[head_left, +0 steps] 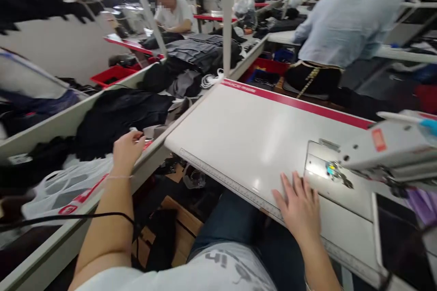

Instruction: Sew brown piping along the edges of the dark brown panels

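White laminate of a sewing bench [246,138] lies under the right hand [300,207], and this grip is wide open: its fingers [293,191] are spread flat, with no cloth showing beneath them. Straight ahead of the fingertips, and just beside them, sits the steel throat plate [317,164], with the presser foot [339,175] beyond it under the pale machine head [385,145]. A metal ruler strip [225,184] runs along the bench's near edge, to the left of this grip, while a dark tablet [399,245] stands to its right.

The left hand [126,152] is well apart, at the rim of a neighbouring pale bench [150,163]. Its grip is curled and narrow, with something small and pale perhaps at the fingertips; that is too small to tell, so a hold cannot be confirmed. A heap of black garments [119,122] lies just ahead of this grip, and a white plastic bag [64,193] lies to its left, below the wrist.

Between the two grips are the person's jeans-clad lap [246,227] and, further ahead, a co-worker in a pale blue shirt [348,20].
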A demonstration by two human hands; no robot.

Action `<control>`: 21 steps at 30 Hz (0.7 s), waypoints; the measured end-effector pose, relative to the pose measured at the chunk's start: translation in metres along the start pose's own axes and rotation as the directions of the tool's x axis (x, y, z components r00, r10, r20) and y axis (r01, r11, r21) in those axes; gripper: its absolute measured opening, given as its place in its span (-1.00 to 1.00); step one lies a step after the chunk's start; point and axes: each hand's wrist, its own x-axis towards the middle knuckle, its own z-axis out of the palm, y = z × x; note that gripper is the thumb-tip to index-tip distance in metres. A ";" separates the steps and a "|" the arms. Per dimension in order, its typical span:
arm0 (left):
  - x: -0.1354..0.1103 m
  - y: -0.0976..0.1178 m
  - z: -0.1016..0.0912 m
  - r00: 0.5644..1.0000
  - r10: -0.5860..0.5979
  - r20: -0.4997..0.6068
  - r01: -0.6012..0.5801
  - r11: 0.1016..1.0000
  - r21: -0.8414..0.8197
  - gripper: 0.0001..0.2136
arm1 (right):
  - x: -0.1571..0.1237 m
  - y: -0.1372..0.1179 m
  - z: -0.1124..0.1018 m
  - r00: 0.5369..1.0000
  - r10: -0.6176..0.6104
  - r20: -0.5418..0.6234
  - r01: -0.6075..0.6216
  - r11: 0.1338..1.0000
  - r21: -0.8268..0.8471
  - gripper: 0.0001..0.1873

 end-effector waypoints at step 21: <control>0.112 0.023 -0.007 0.963 -0.246 -0.110 0.157 0.846 -0.510 -0.75 | 0.001 -0.009 -0.004 1.000 0.015 -0.021 -0.016 0.999 -0.047 -0.25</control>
